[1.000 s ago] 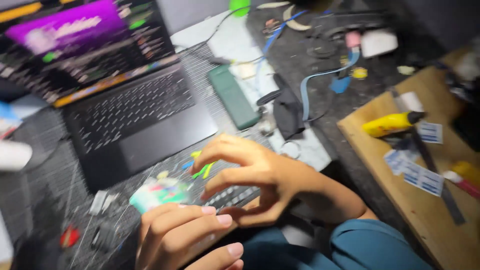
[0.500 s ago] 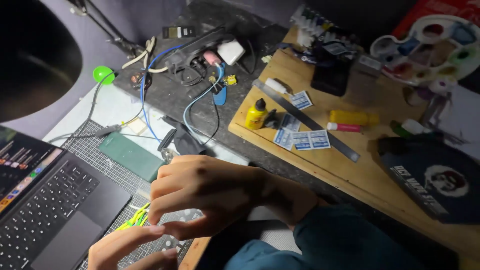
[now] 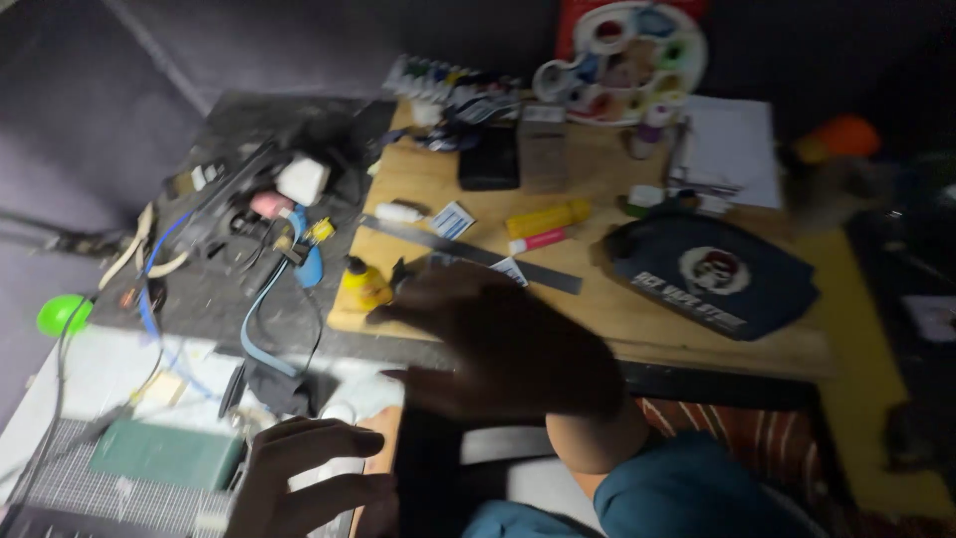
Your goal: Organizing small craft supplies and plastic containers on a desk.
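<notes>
My right hand (image 3: 508, 349) is blurred and stretched forward with spread fingers over the near edge of a wooden board (image 3: 697, 334). Its fingertips are close to a small yellow bottle (image 3: 360, 285) and a metal ruler (image 3: 543, 274); it holds nothing. My left hand (image 3: 309, 480) sits low at the bottom, fingers apart and empty, just right of a flat green case (image 3: 164, 453) on a grid mat. A teal sleeve covers my right forearm.
On the board lie blue-and-white packets (image 3: 453, 219), a yellow tube (image 3: 548, 217), a dark cloth with a printed patch (image 3: 712, 274), a paint palette (image 3: 622, 60) and a white pad (image 3: 732, 149). A power strip with plugs and cables (image 3: 249, 214) and a green ball (image 3: 62, 314) are to the left.
The view has swung right, so the laptop has left the frame. My right hand has moved up from the mat toward the board. The small coloured pieces are out of sight.
</notes>
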